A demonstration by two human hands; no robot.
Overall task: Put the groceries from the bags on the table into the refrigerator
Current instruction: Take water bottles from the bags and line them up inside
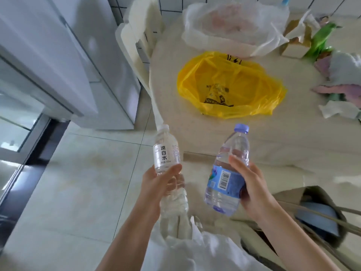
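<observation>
Left hand (156,182) gripping white-label bottle (167,151), right hand (252,184) gripping blue-label bottle (227,173); fingers curling round both, one each, likely saving trips to the refrigerator (45,61).

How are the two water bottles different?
The left hand grips the white-capped bottle, which has a white label with black characters. The right hand grips the blue-capped bottle, which has a blue label with a barcode and leans more. Both are clear plastic.
</observation>
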